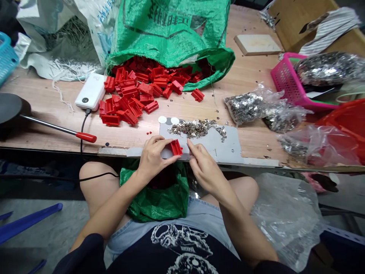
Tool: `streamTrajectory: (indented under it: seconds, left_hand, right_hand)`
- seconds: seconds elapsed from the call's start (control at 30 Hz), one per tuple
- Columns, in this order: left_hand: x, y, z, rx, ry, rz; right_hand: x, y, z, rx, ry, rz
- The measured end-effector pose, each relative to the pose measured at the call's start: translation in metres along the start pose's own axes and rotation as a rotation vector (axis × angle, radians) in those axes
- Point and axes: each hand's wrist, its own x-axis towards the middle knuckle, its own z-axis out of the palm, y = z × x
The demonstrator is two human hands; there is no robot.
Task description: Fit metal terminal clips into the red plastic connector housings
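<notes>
Thumb and fingers of my left hand (154, 155) grip a small red plastic part (176, 147), its hollow side facing up, over the table's front edge. Just right of it is my right hand (203, 163), fingers bent together near the thumb; whatever sits between the fingertips is too small to name. Beyond both hands, a heap of small shiny metal pieces (196, 128) lies on a grey sheet (232, 142). Many more red parts (128, 89) spill from the mouth of a green woven sack (171, 34) at the back.
A white power bank (91, 91) with a black cable stands left. A red-tipped lever (85, 137) reaches in from the left. Bags of metal pieces (246, 106) and a pink basket (291, 83) are on the right. A green bag (159, 205) lies on the lap.
</notes>
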Motion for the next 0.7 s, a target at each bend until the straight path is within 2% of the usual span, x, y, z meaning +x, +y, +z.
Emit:
streamTrajectory:
  seconds: [0.07, 0.2, 0.27, 0.47, 0.7]
  left_hand:
    - [0.000, 0.001, 0.001, 0.007, 0.012, -0.005]
    - [0.001, 0.003, 0.003, 0.041, 0.029, 0.043]
    - [0.001, 0.002, 0.004, 0.052, 0.032, 0.064]
    - [0.003, 0.002, 0.004, 0.072, 0.041, 0.081]
    - [0.006, 0.002, 0.002, 0.079, 0.022, 0.108]
  right_hand:
    - [-0.003, -0.006, 0.006, 0.041, 0.032, -0.057]
    - [0.004, -0.010, 0.021, 0.091, 0.269, -0.132]
    - [0.010, -0.009, 0.028, 0.080, 0.338, -0.140]
    - [0.019, -0.005, 0.035, 0.114, 0.383, -0.167]
    - [0.022, -0.002, 0.036, 0.106, 0.371, -0.185]
